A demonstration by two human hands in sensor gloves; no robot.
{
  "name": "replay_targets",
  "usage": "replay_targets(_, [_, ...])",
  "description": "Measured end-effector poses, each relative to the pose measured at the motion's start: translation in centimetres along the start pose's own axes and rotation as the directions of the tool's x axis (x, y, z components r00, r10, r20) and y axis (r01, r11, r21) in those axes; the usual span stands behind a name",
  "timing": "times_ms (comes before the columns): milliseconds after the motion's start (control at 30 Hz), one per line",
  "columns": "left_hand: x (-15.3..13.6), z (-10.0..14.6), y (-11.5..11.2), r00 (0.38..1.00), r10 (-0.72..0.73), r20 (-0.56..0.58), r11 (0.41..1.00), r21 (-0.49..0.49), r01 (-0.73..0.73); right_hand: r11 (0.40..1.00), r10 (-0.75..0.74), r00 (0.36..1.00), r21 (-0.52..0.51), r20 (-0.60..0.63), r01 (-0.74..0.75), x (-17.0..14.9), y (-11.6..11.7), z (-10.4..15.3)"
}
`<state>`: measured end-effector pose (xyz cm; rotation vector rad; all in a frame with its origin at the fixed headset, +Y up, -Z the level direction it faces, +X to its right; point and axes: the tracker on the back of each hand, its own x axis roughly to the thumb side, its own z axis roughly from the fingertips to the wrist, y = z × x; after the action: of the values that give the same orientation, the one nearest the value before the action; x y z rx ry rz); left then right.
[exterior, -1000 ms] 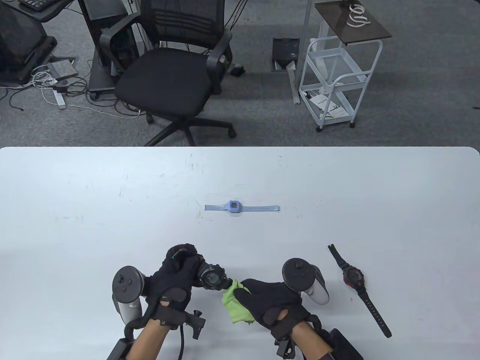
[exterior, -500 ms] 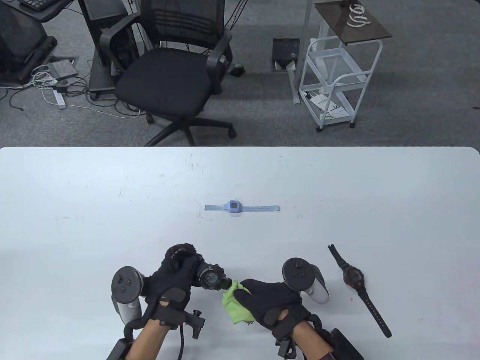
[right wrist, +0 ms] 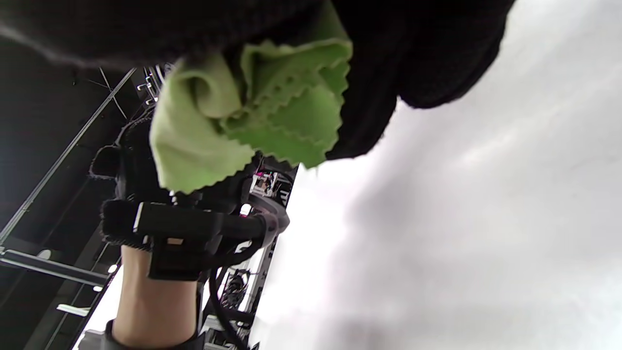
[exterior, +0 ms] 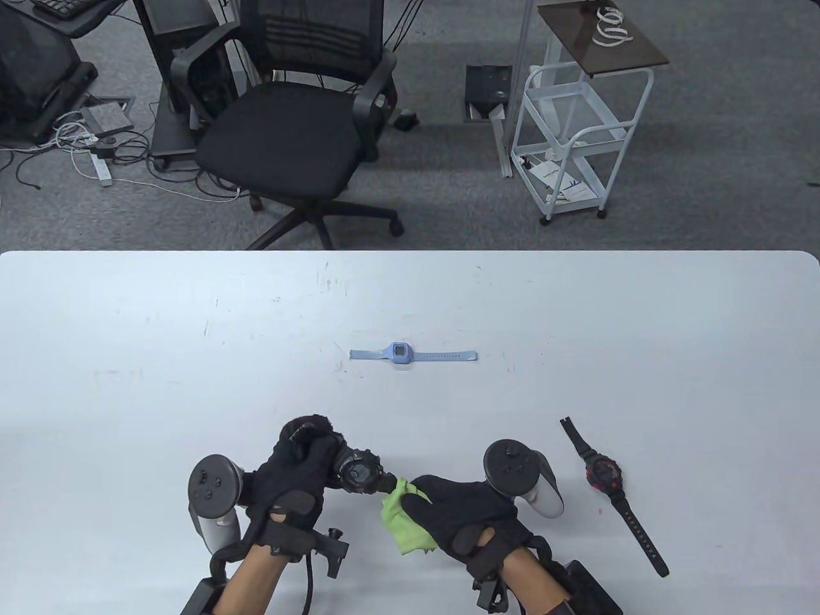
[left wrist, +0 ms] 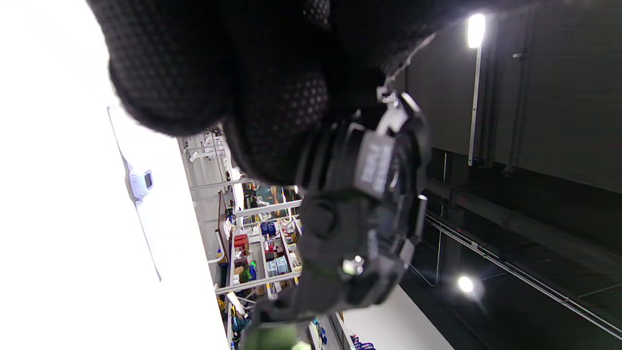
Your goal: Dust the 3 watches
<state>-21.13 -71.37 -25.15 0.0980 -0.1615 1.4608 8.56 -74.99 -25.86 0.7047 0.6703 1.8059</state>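
My left hand [exterior: 301,464] grips a chunky black watch [exterior: 360,474] above the table's near edge, its face turned up and to the right. In the left wrist view the black watch [left wrist: 369,214] fills the middle under my gloved fingers [left wrist: 218,73]. My right hand [exterior: 458,509] holds a bunched green cloth [exterior: 402,522], whose tip touches the watch's lower right side. The green cloth [right wrist: 243,116] shows close up in the right wrist view. A light blue watch [exterior: 400,353] lies flat mid-table. A black and red watch [exterior: 605,477] lies flat at the right.
The white table [exterior: 128,359] spans the lower half of the table view. Beyond its far edge stand a black office chair [exterior: 288,134] and a white trolley [exterior: 576,128] on grey carpet.
The left hand and the black watch have shifted very slightly; the cloth stays against the watch. The other two watches have not moved.
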Motion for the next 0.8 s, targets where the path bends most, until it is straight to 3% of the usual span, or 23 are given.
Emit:
replay_targets(200, [0.01, 0.03, 0.04, 1.000, 0.001, 0.001, 1.000, 0.001, -0.001, 1.000, 0.012, 1.000, -0.028, 0.000, -0.012, -0.02, -0.07, 0.05])
replay_targets(467, [0.03, 0.03, 0.11, 1.000, -0.002, 0.001, 1.000, 0.004, 0.002, 0.999, -0.013, 1.000, 0.030, 0.009, 0.013, -0.17, 0.20, -0.15])
replay_targets(800, [0.03, 0.02, 0.13, 1.000, 0.001, -0.001, 1.000, 0.006, -0.001, 1.000, 0.002, 1.000, -0.005, 0.000, -0.002, -0.22, -0.08, -0.03])
